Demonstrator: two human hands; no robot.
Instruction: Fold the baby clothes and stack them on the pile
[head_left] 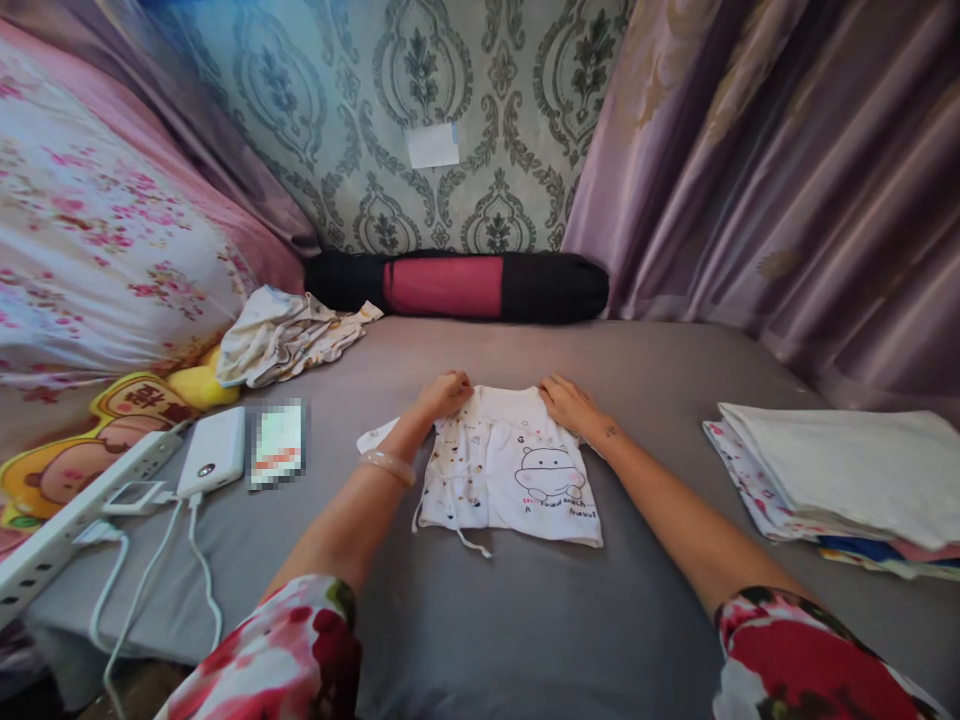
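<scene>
A small white baby shirt [517, 470] lies spread flat on the grey sheet. It has side ties, a patterned left panel and a cartoon hippo print on the right. My left hand [450, 392] is closed at the shirt's upper left shoulder, fingers curled on the cloth. At the opposite shoulder, my right hand [568, 402] pinches the fabric near the neckline. The left sleeve pokes out beyond my left forearm, while my right hand and wrist cover most of the other sleeve. The fingertips are partly hidden.
Folded cloths [840, 475] are stacked at right. Crumpled baby clothing [289, 335] lies back left by a yellow plush [67, 465]. A power strip [82, 505], white power bank [214, 450] and cables sit left. A black-and-red bolster [442, 287] lies along the wall.
</scene>
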